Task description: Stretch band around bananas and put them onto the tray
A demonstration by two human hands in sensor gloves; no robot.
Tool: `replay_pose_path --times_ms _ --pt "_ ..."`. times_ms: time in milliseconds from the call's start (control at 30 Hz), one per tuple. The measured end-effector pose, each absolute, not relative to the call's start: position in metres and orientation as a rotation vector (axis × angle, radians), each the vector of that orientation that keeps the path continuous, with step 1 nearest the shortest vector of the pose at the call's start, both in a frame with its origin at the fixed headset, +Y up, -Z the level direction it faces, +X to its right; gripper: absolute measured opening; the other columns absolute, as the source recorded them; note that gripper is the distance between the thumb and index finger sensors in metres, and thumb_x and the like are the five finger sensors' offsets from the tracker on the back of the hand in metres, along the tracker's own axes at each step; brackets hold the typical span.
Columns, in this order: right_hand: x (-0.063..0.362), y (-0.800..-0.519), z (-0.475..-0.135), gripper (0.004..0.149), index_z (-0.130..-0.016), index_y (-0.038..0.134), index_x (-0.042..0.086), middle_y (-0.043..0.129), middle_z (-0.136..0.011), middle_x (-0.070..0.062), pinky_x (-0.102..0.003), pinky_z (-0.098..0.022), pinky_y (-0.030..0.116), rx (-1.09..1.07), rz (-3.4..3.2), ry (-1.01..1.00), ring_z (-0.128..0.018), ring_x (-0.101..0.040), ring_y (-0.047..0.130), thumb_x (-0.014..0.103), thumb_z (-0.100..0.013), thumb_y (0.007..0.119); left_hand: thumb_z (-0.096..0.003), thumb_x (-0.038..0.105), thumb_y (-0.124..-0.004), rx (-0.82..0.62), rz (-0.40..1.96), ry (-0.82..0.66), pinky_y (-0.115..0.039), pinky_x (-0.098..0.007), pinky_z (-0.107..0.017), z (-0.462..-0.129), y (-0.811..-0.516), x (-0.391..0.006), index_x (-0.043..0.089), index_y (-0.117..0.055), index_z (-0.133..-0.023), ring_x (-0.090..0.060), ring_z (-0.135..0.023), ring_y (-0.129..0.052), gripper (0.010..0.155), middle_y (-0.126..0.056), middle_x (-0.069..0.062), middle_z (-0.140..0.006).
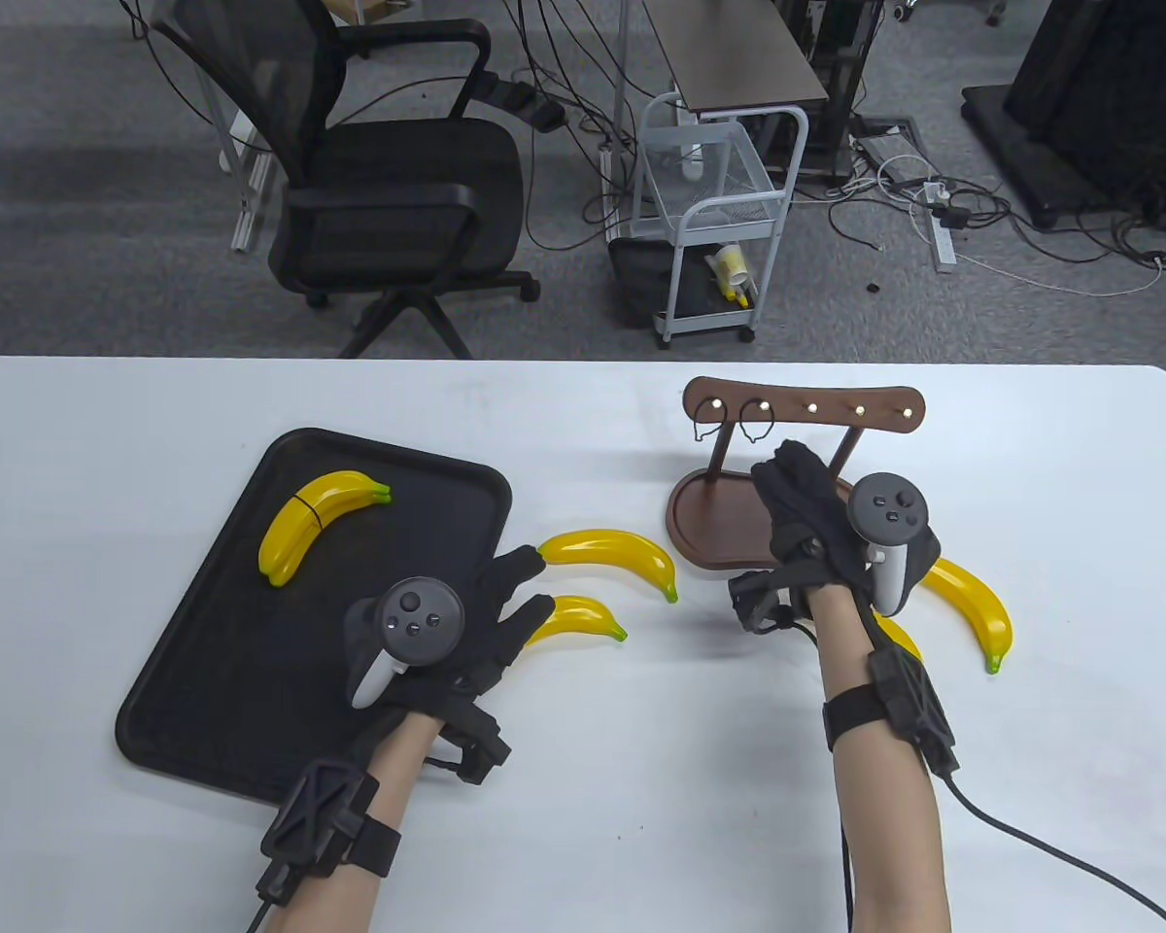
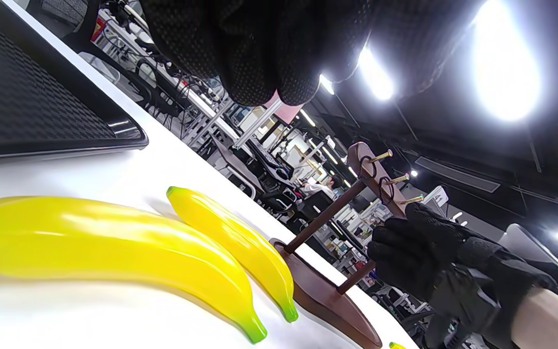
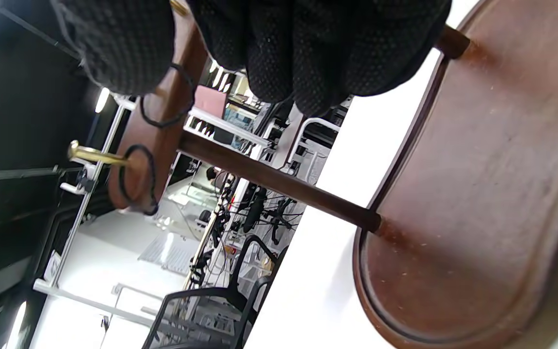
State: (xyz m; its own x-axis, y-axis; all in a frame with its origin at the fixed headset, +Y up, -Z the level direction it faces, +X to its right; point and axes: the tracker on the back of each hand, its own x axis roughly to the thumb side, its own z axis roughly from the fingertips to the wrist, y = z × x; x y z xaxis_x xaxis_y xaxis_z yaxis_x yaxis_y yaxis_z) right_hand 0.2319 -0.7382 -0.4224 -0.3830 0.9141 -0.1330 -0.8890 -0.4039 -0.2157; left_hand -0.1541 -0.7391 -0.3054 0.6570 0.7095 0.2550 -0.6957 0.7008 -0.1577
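Note:
A banded pair of yellow bananas (image 1: 323, 520) lies on the black tray (image 1: 204, 661) at the left. Two loose bananas (image 1: 614, 552) (image 1: 581, 622) lie just right of the tray, seen close in the left wrist view (image 2: 104, 242) (image 2: 240, 242). My left hand (image 1: 530, 588) has its fingers spread at their left ends, holding nothing. Two black bands (image 1: 708, 424) (image 1: 756, 420) hang on pegs of the wooden rack (image 1: 836, 408). My right hand (image 1: 787, 476) is over the rack's base just below the second band (image 3: 167, 104), fingers (image 3: 308, 53) loosely curled and empty.
Two more bananas (image 1: 977, 607) (image 1: 899, 637) lie right of my right wrist, one partly hidden by it. The rack's brown base (image 3: 477, 194) sits at table centre-right. An office chair (image 1: 389, 194) and a white cart (image 1: 714, 214) stand beyond the far edge.

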Motion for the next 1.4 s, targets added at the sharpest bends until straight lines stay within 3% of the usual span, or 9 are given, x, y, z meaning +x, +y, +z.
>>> replay_pose_path --times_ms 567,800,1400 --pt "0.221 -0.757 -0.447 0.055 -0.101 0.067 0.011 0.083 -0.092 -0.011 -0.049 -0.053 0.079 -0.377 1.601 -0.060 -0.075 -0.032 0.092 0.041 -0.055 0.075 -0.0622 0.049 -0.070 -0.057 0.802 -0.305 -0.056 -0.052 -0.083 -0.307 -0.739 -0.155 0.029 -0.052 -0.112 -0.032 -0.110 -0.070 0.057 -0.063 0.000 -0.120" --pt "0.222 -0.754 -0.448 0.043 -0.092 0.075 0.015 0.090 -0.082 -0.006 -0.047 -0.049 0.081 -0.386 1.612 -0.070 -0.067 -0.028 0.096 0.039 -0.056 0.074 -0.0622 0.049 -0.070 -0.060 0.803 -0.302 -0.056 -0.052 -0.083 -0.307 -0.739 -0.155 0.028 -0.052 -0.112 -0.032 -0.110 -0.070 0.057 -0.063 0.000 -0.120" --pt "0.228 -0.728 -0.441 0.039 -0.088 0.078 0.013 0.093 -0.077 -0.005 -0.046 -0.046 0.082 -0.325 1.655 -0.108 -0.062 -0.026 0.098 0.037 -0.058 0.073 -0.0622 0.049 -0.070 -0.061 0.811 -0.302 -0.056 -0.052 -0.083 -0.308 -0.739 -0.155 0.028 -0.053 -0.112 -0.032 -0.110 -0.071 0.056 -0.063 0.000 -0.120"
